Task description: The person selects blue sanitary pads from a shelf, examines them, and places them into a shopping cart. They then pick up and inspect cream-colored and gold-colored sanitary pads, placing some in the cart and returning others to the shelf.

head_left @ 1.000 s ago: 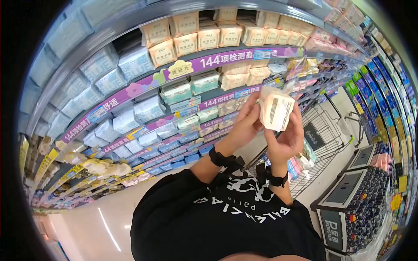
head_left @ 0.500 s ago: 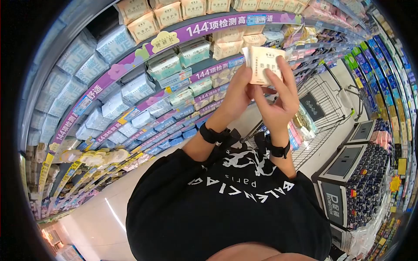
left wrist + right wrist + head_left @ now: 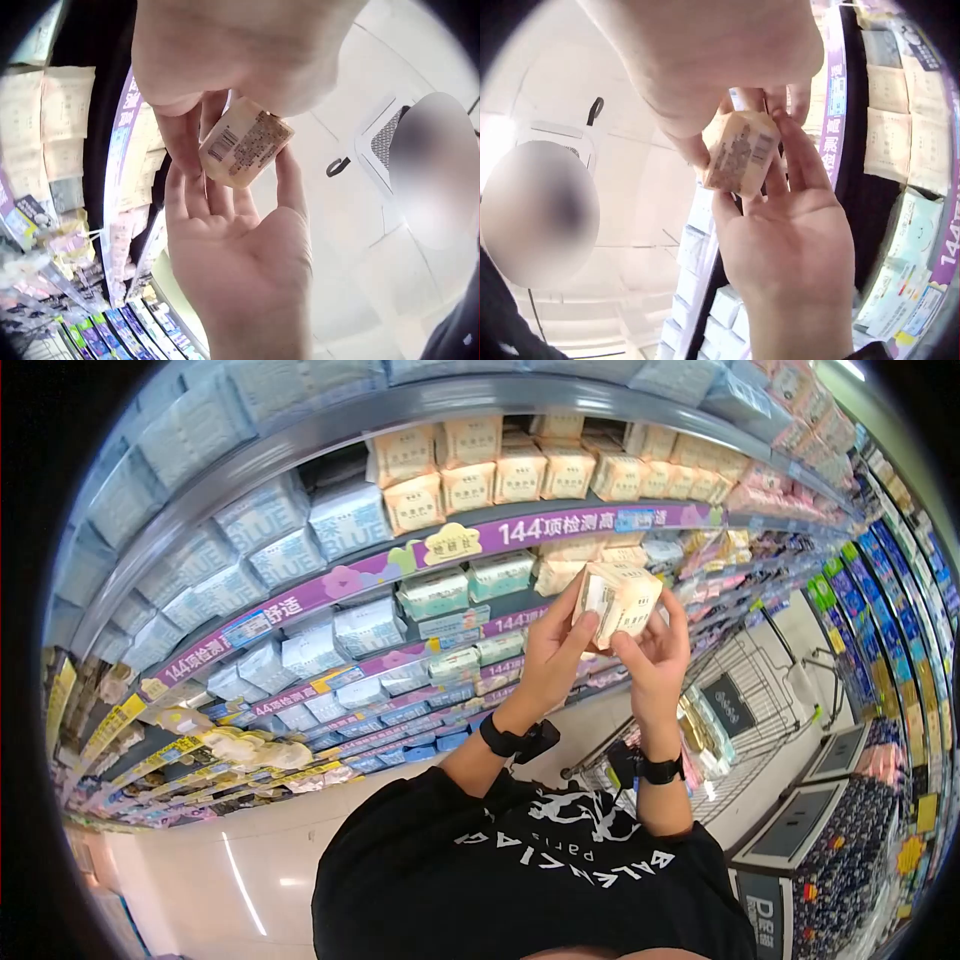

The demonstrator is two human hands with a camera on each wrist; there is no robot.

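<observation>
Pack (image 3: 617, 603) raised before shelves (image 3: 400, 575), left hand (image 3: 548, 650) and right hand (image 3: 655, 660) fingers grasping it

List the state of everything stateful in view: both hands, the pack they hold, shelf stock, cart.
left hand: fingers curled on the beige pack, gripping its left side.
right hand: fingers pinch the pack's right side.
beige pack: sealed, held up between both hands, off the shelf, printed panel with barcode facing down toward the wrists.
shelf packs: stocked in rows, upright.
shopping cart: parked by the shelves, goods inside.
</observation>
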